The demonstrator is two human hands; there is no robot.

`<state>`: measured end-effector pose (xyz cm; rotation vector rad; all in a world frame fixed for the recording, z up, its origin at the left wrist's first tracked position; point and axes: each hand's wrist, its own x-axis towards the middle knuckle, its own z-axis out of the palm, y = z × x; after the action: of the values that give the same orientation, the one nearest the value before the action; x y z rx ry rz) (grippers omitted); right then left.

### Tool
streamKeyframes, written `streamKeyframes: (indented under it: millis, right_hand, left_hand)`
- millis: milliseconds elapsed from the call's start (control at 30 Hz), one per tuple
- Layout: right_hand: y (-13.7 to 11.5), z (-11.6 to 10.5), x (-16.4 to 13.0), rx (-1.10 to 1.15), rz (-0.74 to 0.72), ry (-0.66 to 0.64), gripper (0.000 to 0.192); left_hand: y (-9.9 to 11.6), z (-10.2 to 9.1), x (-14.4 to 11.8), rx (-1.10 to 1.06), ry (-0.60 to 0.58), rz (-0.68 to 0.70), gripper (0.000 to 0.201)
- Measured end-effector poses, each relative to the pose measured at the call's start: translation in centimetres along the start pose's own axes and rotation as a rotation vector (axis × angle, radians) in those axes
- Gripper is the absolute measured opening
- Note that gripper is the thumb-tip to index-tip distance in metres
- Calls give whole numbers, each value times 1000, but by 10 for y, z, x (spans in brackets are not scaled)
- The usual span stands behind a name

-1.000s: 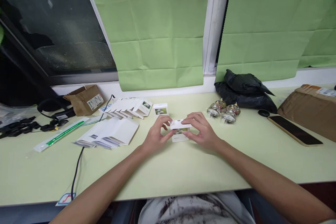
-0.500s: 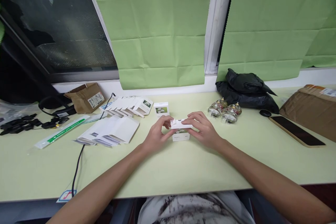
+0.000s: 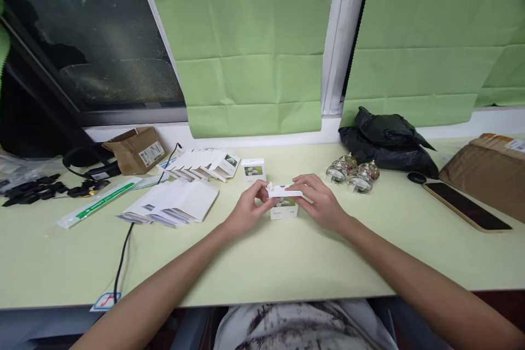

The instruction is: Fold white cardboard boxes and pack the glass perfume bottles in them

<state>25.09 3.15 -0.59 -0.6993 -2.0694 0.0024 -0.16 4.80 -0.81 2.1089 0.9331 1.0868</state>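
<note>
At the middle of the pale green laminate desk (image 3: 262, 262), the small white cardboard carton with a green flower picture (image 3: 284, 209) stands upright, pinched between the left hand (image 3: 246, 210) and right hand (image 3: 318, 205). Its thin top flap (image 3: 283, 192) is half raised; tucking it squarely probably wants light, even fingertip pressure, since thin card creases easily.
</note>
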Motion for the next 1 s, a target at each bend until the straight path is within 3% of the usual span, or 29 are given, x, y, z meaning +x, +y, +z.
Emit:
streamKeyframes:
  millis: [267,433,633,833,900,1000]
  right_hand:
    - [-3,1,2,21,54,2,26]
    - [-8,0,4,25,76,13,23]
    - [-8,2,4,29,70,22,22]
    - [-9,1,3,31,70,14,25]
    - [-10,0,2,49,112,20,31]
    - [-6,1,-1,85,245,93,63]
  left_hand:
    - [-4,1,0,22,21,15,25]
    - [-10,1,-3,83,139,139,43]
    - [-7,-1,-2,223,125,349,22]
    - [-8,-3,-2,210,118,366,23]
    - [-10,-3,-3,209,116,356,23]
    - [-12,-2,-3,216,122,356,23]
